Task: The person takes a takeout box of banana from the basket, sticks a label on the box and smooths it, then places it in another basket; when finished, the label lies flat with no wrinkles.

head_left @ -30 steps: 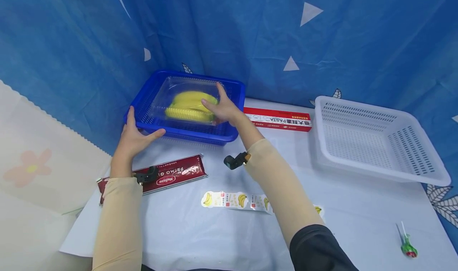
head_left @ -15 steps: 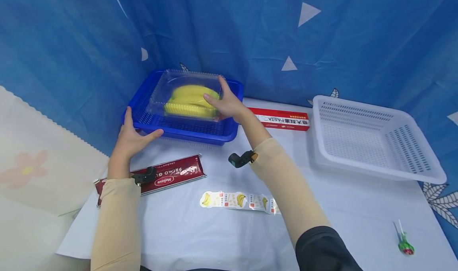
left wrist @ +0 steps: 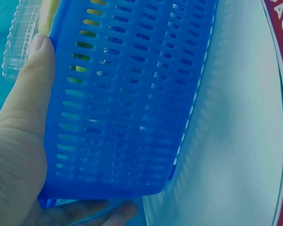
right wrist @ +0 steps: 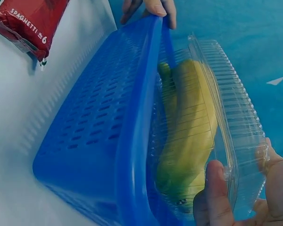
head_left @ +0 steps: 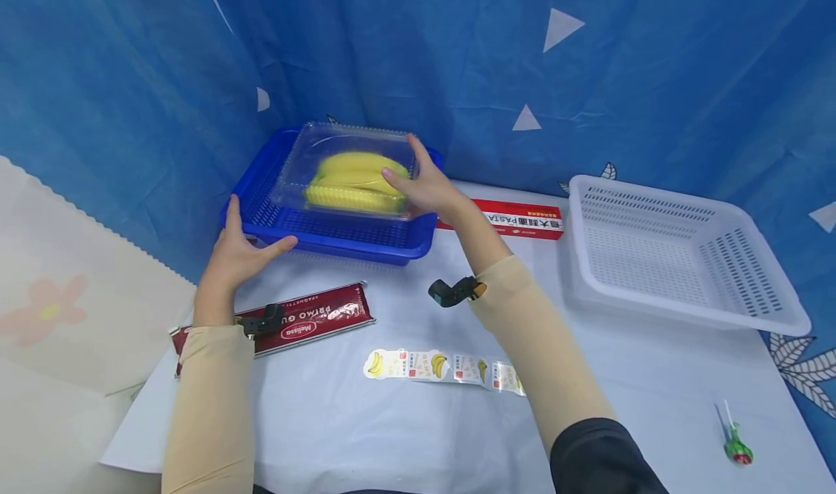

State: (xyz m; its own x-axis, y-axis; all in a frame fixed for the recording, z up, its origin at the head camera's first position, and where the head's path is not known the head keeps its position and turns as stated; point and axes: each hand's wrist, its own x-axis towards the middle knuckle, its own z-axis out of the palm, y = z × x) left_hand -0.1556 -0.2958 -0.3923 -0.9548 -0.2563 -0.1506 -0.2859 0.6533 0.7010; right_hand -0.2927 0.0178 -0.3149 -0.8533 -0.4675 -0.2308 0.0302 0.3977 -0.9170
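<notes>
In the head view my right hand (head_left: 427, 186) grips the right end of a clear plastic clamshell box (head_left: 307, 153), thumb on top. Yellow bananas (head_left: 355, 182) show through its walls. The box is at the opening of a blue perforated basket (head_left: 326, 241), overlapping its back rim. My left hand (head_left: 234, 258) holds the basket's left front corner. The left wrist view has the thumb (left wrist: 30, 84) along the rim of the basket (left wrist: 127, 108) and the other fingers round the corner. From the right wrist, the box (right wrist: 240, 108) appears partly above the basket rim (right wrist: 137, 141).
A red spaghetti packet (head_left: 326, 315) lies before the basket, and a red pasta box (head_left: 522, 218) lies behind my right wrist. A white basket (head_left: 679, 305) stands right. Banana stickers (head_left: 418, 364) and a lollipop (head_left: 738, 447) lie nearer the front. A blue curtain (head_left: 483, 66) hangs behind.
My right hand has raised the clamshell box of bananas out of the blue basket's hollow and shifted it slightly right. The left hand stays at the basket's corner.
</notes>
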